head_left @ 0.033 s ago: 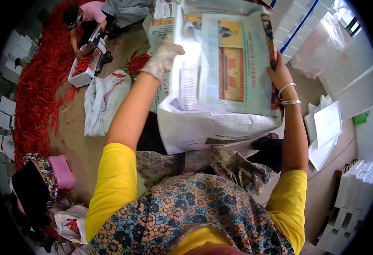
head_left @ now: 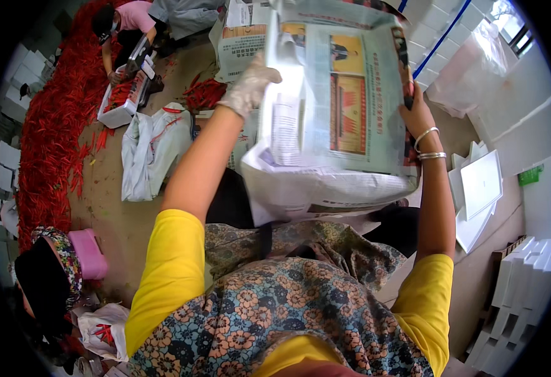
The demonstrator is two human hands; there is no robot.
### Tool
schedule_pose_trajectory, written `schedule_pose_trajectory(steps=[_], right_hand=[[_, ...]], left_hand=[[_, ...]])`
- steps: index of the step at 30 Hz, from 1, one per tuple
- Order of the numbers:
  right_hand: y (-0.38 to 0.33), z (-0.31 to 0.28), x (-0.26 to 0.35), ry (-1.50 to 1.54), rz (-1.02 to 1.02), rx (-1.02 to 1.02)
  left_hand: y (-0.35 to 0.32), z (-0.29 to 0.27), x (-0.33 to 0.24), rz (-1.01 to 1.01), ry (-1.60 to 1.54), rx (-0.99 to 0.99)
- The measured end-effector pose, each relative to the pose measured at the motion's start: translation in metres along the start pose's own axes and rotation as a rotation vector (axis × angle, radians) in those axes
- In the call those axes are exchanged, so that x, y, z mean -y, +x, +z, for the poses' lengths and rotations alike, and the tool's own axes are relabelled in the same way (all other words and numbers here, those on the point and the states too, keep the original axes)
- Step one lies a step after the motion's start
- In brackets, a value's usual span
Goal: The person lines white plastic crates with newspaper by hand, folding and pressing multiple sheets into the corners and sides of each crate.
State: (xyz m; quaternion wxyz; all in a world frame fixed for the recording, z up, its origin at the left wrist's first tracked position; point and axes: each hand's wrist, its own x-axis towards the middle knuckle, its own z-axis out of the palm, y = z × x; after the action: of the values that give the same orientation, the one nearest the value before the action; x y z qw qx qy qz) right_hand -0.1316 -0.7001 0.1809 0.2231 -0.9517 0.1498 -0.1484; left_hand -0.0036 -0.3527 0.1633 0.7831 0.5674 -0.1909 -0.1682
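Note:
A white box lined with printed newspaper (head_left: 316,107) is held up in front of me, tilted so that its inside faces me. Sheets hang over its near edge. My left hand (head_left: 250,88), in a pale glove, grips the left side wall. My right hand (head_left: 417,114), bare-skinned with two silver bangles at the wrist, holds the right edge, its fingers partly hidden behind the paper. Another newspaper-lined box (head_left: 245,34) stands behind it on the left.
A long heap of red chillies (head_left: 49,151) covers the far left floor. A co-worker in pink (head_left: 136,17) bends over a white foam box (head_left: 119,114) there. White sacks (head_left: 153,154), a pink stool (head_left: 88,254), foam lids (head_left: 481,182) and stacked white boxes (head_left: 527,276) stand around me.
The lined box and both my hands have shifted slightly to the right. My grip on it looks the same.

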Motion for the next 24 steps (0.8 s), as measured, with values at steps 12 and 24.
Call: schedule_pose_trajectory(steps=[12, 24], right_hand=[[-0.024, 0.137, -0.132, 0.033, 0.158, 0.23], [-0.023, 0.164, -0.156, 0.115, 0.159, 0.021]], left_hand=[[0.049, -0.022, 0.183, -0.106, 0.572, -0.227], [-0.178, -0.348, 0.224, -0.481, 1.317, -0.633]])
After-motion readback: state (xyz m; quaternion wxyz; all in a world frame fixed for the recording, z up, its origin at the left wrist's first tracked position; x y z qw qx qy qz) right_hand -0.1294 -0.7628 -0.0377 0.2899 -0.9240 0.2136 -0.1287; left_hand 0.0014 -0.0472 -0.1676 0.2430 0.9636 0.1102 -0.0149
